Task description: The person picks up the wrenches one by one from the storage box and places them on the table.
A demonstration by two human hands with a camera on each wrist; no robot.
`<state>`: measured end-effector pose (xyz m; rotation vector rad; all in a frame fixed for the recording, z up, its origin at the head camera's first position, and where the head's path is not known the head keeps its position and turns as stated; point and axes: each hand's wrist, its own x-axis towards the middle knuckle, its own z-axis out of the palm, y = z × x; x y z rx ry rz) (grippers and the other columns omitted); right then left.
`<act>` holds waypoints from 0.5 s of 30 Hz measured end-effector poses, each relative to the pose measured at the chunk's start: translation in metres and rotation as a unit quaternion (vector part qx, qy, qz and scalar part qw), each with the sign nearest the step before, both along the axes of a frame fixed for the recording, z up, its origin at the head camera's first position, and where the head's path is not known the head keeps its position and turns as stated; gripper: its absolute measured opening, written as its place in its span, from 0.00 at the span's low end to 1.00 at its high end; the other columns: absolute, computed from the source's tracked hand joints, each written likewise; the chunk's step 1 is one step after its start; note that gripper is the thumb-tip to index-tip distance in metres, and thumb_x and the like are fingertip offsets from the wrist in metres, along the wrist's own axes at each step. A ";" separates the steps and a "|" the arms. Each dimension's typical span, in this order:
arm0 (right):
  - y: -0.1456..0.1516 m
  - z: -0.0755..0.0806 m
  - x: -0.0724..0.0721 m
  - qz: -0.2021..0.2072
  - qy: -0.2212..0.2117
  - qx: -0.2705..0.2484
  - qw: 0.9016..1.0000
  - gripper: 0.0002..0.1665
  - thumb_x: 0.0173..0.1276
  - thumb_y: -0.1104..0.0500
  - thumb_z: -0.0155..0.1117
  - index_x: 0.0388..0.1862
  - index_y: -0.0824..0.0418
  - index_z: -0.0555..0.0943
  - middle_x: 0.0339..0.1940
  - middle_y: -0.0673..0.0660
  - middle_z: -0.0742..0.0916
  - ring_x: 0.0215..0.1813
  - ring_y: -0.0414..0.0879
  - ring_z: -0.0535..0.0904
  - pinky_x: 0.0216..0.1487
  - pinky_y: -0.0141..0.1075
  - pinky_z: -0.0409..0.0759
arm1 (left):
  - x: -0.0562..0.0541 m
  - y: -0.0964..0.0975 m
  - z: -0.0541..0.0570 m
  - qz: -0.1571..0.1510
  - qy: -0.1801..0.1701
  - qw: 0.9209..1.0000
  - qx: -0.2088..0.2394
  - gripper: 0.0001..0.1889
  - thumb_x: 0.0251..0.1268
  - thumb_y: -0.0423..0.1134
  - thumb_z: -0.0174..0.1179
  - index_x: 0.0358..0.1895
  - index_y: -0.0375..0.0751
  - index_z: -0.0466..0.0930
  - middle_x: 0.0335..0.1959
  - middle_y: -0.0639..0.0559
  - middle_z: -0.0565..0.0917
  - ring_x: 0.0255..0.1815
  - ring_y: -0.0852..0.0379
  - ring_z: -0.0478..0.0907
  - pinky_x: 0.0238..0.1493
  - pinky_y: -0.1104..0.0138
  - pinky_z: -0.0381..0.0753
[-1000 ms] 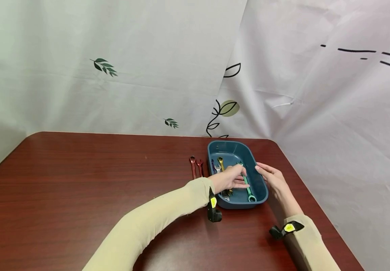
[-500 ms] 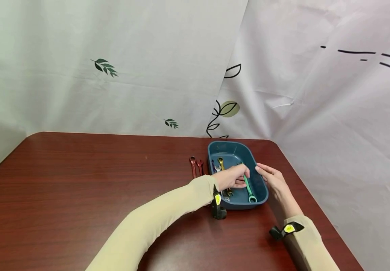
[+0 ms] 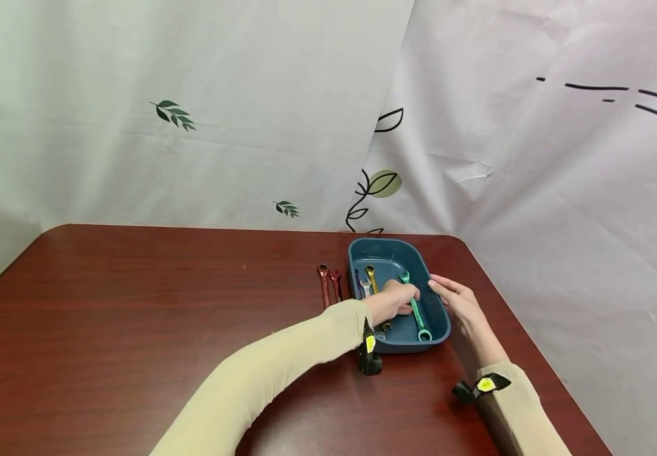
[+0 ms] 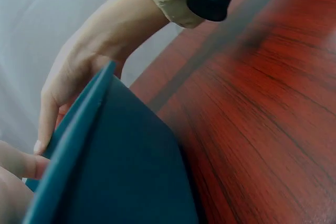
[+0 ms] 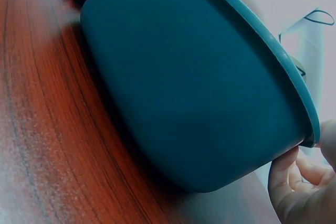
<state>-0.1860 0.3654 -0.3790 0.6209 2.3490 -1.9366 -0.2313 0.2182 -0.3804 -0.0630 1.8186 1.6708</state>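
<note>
A blue plastic bin (image 3: 385, 348) stands near the table's far right corner. Inside, my left hand (image 3: 391, 299) bends its fingers at the middle of a green combination wrench (image 3: 424, 334), hiding part of it. The wrench lies along the bin's right side, both ends showing. To its left lie several other wrenches, among them a yellow wrench (image 3: 370, 271) and a silver wrench (image 3: 365, 285), partly under the hand. My right hand (image 3: 460, 305) pinches the bin's right rim. The right wrist view shows its fingers (image 5: 286, 166) tucked against the outside just under the lip.
Left of the bin, a red wrench (image 3: 324, 278) and a second, smaller red wrench (image 3: 336, 278) lie side by side on the brown wooden table (image 3: 163, 316). My left forearm partly covers them. White patterned cloth (image 3: 220, 126) hangs along the back and right table edges.
My left hand has shifted slightly right and its fingers have drawn in from across the green wrench, whose upper end now shows more. The right hand and the bin have stayed put.
</note>
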 end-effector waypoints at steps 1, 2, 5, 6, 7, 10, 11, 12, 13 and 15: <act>0.000 0.000 0.000 0.001 0.002 -0.009 1.000 0.40 0.69 0.48 0.62 0.73 0.63 0.62 0.48 0.43 0.81 0.39 0.29 0.80 0.42 0.24 0.83 | 0.000 0.000 0.000 0.005 0.005 1.000 -0.005 0.21 0.59 0.30 0.59 0.57 0.29 0.72 0.52 0.41 0.80 0.49 0.47 0.84 0.50 0.64 0.85; 0.000 0.000 0.000 0.001 0.004 -0.016 1.000 0.39 0.69 0.49 0.62 0.73 0.63 0.62 0.43 0.40 0.82 0.38 0.29 0.81 0.42 0.24 0.83 | 0.000 0.000 -0.001 0.011 0.010 1.000 -0.009 0.21 0.59 0.29 0.59 0.56 0.29 0.73 0.51 0.41 0.80 0.47 0.48 0.84 0.49 0.65 0.86; 0.000 0.001 0.001 0.004 0.008 -0.022 1.000 0.40 0.69 0.50 0.62 0.74 0.64 0.61 0.36 0.35 0.82 0.38 0.29 0.82 0.41 0.24 0.83 | -0.001 0.001 -0.003 0.028 0.021 0.999 -0.015 0.20 0.59 0.28 0.60 0.55 0.29 0.73 0.47 0.41 0.82 0.44 0.49 0.86 0.44 0.66 0.87; 0.000 0.001 0.001 0.005 0.009 -0.024 1.000 0.40 0.69 0.50 0.62 0.74 0.64 0.61 0.35 0.35 0.82 0.38 0.30 0.82 0.41 0.24 0.83 | -0.001 0.002 -0.004 0.034 0.023 0.999 -0.015 0.20 0.58 0.27 0.61 0.55 0.28 0.73 0.45 0.41 0.82 0.42 0.49 0.86 0.42 0.67 0.87; 0.000 0.001 0.001 0.004 0.011 -0.026 1.000 0.40 0.69 0.50 0.62 0.73 0.65 0.61 0.35 0.34 0.82 0.37 0.30 0.82 0.40 0.24 0.83 | -0.002 0.003 -0.005 0.040 0.024 0.999 -0.013 0.19 0.58 0.26 0.61 0.54 0.28 0.73 0.43 0.41 0.82 0.41 0.49 0.86 0.40 0.67 0.88; 0.000 0.001 0.002 0.001 0.012 -0.029 1.000 0.40 0.68 0.50 0.62 0.73 0.65 0.62 0.36 0.36 0.82 0.37 0.30 0.82 0.40 0.24 0.83 | -0.005 0.006 -0.009 0.053 0.029 0.998 -0.012 0.15 0.55 0.23 0.63 0.48 0.27 0.76 0.36 0.41 0.83 0.38 0.48 0.87 0.35 0.68 0.88; 0.000 0.001 0.002 0.000 0.011 -0.023 1.000 0.40 0.68 0.49 0.63 0.73 0.65 0.62 0.37 0.36 0.81 0.38 0.30 0.81 0.40 0.23 0.83 | -0.006 0.007 -0.010 0.055 0.030 0.998 -0.012 0.13 0.54 0.23 0.63 0.45 0.27 0.77 0.33 0.42 0.83 0.38 0.48 0.87 0.34 0.69 0.88; 0.000 0.001 0.002 -0.001 0.009 -0.017 1.000 0.40 0.68 0.49 0.63 0.73 0.64 0.63 0.40 0.37 0.81 0.38 0.29 0.81 0.40 0.23 0.83 | -0.007 0.008 -0.011 0.058 0.031 0.998 -0.011 0.11 0.53 0.22 0.64 0.41 0.28 0.78 0.32 0.42 0.83 0.37 0.47 0.87 0.33 0.69 0.88; 0.000 0.001 0.002 -0.003 0.007 -0.012 1.000 0.40 0.68 0.49 0.63 0.73 0.64 0.63 0.43 0.40 0.81 0.38 0.29 0.80 0.41 0.23 0.83 | -0.007 0.008 -0.011 0.060 0.032 0.998 -0.010 0.09 0.53 0.22 0.64 0.38 0.29 0.78 0.30 0.43 0.83 0.36 0.47 0.87 0.32 0.69 0.88; -0.001 0.001 0.002 -0.003 0.002 -0.001 1.000 0.40 0.68 0.48 0.63 0.73 0.64 0.63 0.51 0.46 0.80 0.38 0.29 0.79 0.41 0.23 0.82 | -0.008 0.009 -0.013 0.064 0.032 0.997 -0.009 0.07 0.52 0.22 0.65 0.32 0.31 0.77 0.27 0.44 0.83 0.35 0.47 0.87 0.30 0.69 0.88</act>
